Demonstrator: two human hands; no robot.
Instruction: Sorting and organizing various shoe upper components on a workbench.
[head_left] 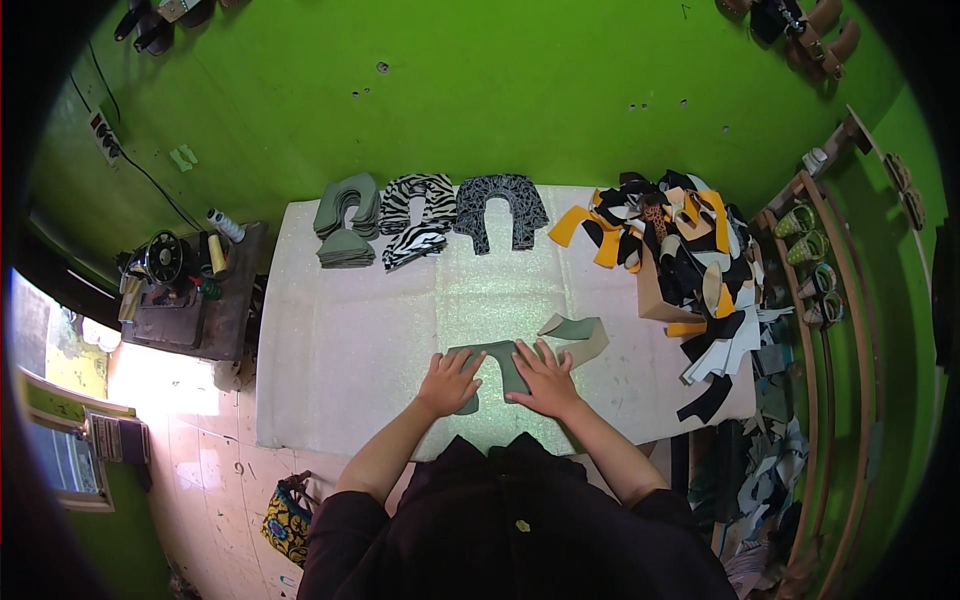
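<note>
On a green piece [507, 366] – both hands [449, 385] [546, 385] rest, fingers spread

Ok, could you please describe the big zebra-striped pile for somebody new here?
On the pale table, look along the far edge, by the green wall. The zebra-striped pile lies there between an arch-shaped green pile and a grey-black pile. Black and white stripes set it apart from both; the striped pile in front is smaller.

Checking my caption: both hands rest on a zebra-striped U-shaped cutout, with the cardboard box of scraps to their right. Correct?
Not quite: in the head view, the U-shaped cutout under the left hand and right hand is plain green, not zebra-striped. The rest holds.
</note>
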